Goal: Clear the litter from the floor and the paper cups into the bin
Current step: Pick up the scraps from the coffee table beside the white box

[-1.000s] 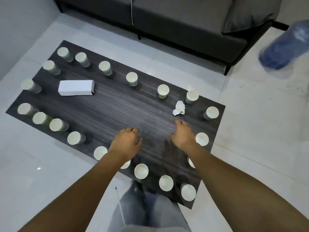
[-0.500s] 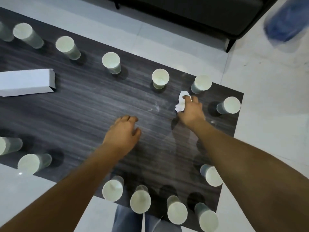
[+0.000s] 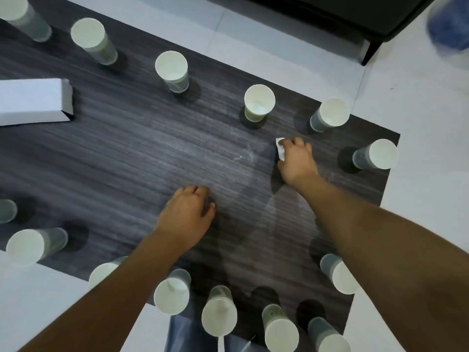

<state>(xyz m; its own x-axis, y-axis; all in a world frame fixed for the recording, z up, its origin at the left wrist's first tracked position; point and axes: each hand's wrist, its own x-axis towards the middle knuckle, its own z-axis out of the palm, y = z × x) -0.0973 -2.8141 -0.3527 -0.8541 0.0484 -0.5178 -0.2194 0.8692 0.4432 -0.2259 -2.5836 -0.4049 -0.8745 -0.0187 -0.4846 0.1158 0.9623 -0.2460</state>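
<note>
One scrap of paper (image 3: 280,148) — light, soft, crushable — sits pinched in your right hand (image 3: 297,161). Bunch it whole; your left hand (image 3: 187,217) hangs loosely curled, holding nothing.

Colours around the dark mat (image 3: 127,158), seen from my head camera.

The mat I see is charcoal grey with fine pale wood-grain streaks, lying on pale grey-white floor tiles (image 3: 418,102). Along its edges stand paper cups (image 3: 259,102), cream-white inside with greyish-green sides. Toward its left edge lies a plain white box (image 3: 33,101). Near its right end, a white crumpled scrap (image 3: 280,148). Beyond its far edge I note a black sofa base (image 3: 342,19) and a blurred blue shape (image 3: 449,24). Below its near edge, blue-grey trouser fabric (image 3: 182,336).
</note>
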